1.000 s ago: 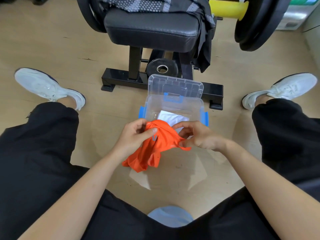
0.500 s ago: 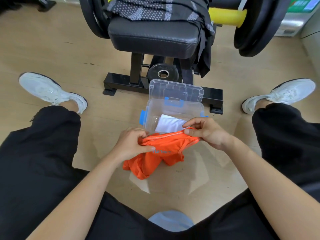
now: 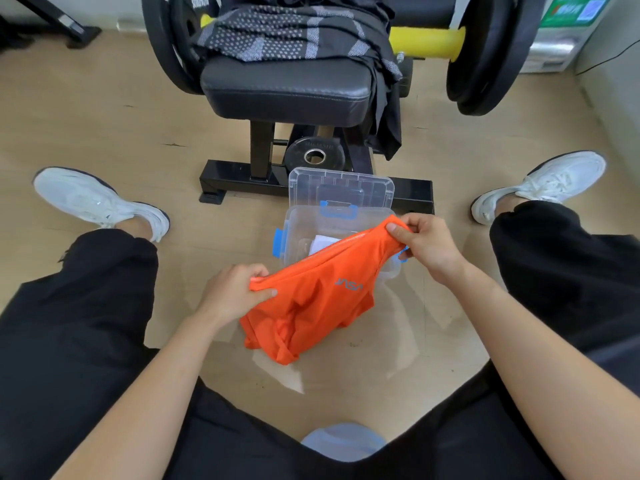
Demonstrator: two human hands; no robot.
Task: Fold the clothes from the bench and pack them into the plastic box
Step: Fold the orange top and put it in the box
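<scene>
Thumb and fingers of the left hand (image 3: 235,296) pinched the near-left end of the orange garment (image 3: 311,306), curled tight on its upper edge. A second before, that garment had been a crumpled bundle held between two hands almost touching. It was now drawn out into a taut slanted line, with the rest hanging loose below, grey lettering showing upside down. Behind it stood the bench (image 3: 287,84), where a dark patterned garment (image 3: 294,32) lay draped over the seat and down its right side, not yet dealt with. Just beyond the orange cloth sat the plastic box (image 3: 294,223) on the floor, its lid (image 3: 341,187) propped up at the back, and a white folded piece (image 3: 323,242) was already inside. The stretched edge crossed in front of the box's near right corner. Further right, the right hand (image 3: 429,247) gripped the other end of the edge, thumb on top, raised higher than the left and well apart from it. The spreading suggested the fold proper was only starting: the garment was opened flat for halving and nothing of it was in the box yet.
</scene>
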